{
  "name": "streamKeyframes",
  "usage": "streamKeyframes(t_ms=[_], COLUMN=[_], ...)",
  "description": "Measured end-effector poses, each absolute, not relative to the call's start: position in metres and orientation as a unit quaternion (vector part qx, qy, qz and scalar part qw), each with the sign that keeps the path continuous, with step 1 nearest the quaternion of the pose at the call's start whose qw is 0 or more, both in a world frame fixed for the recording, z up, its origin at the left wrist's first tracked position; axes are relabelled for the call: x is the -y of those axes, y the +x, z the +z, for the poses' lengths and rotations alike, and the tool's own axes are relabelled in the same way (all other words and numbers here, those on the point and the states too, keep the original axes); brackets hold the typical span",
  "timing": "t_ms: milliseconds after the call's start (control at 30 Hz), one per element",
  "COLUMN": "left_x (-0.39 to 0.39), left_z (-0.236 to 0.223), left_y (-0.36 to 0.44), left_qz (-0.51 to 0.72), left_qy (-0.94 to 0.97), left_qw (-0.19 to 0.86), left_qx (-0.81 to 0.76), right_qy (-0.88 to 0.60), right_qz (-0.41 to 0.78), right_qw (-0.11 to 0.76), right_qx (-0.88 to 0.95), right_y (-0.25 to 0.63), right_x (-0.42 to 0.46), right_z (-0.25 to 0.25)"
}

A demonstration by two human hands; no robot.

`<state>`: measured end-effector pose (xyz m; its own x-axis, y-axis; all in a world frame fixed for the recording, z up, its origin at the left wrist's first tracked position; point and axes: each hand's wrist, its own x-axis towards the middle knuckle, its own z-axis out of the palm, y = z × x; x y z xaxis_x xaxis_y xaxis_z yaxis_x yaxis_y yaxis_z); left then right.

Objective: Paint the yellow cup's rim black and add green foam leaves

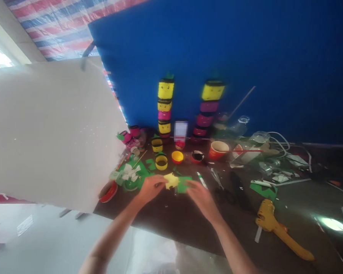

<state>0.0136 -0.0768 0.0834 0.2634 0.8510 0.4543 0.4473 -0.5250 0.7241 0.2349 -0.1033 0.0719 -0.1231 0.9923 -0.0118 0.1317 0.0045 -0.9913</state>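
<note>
My left hand (152, 188) pinches a pale yellow cutout (170, 180) with a jagged, leaf-like outline. Between the thumb and fingers of my right hand (202, 197) is a small green sheet (184, 185), its material unclear. The two pieces meet or overlap in front of me, just above the dark table; I cannot tell if they touch. Beyond them stand a yellow cup with a dark rim (161, 162), a plain yellow cup (177, 156) and a red cup with dark contents (197, 156). A white-and-green pen (201, 180) and scissors (217, 179) lie beside my right hand.
A yellow glue gun (274, 224) lies at the right. Stacks of yellow and pink cups with faces (165, 91) rise before a blue panel (288, 68). Green scraps (143, 171) and a red bowl (108, 192) are at left, a red paper tub (218, 150) behind.
</note>
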Motion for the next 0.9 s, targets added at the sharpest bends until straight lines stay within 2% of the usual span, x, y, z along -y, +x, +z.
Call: streamKeyframes(t_ms=[233,333,500,667,900], left_x=[0.076,0.074,0.069,0.06,0.041], left_z=[0.075,0.067,0.051,0.033,0.024], left_y=[0.051,0.057,0.068,0.073,0.081], left_qz=[0.456,0.469,0.428,0.361,0.258], left_qy=[0.63,0.562,0.548,0.63,0.787], left_qw=[0.497,0.552,0.541,0.479,0.313], left_qx=[-0.385,-0.401,-0.473,-0.493,-0.464], right_qy=[-0.535,-0.551,-0.579,-0.622,-0.696], right_qz=[0.48,0.463,0.431,0.363,0.216], right_qw=[0.501,0.511,0.499,0.465,0.391], right_qx=[0.482,0.471,0.479,0.516,0.562], right_y=[0.23,0.235,0.24,0.254,0.306], right_x=[0.093,0.095,0.098,0.101,0.104], right_z=[0.076,0.069,0.057,0.044,0.033])
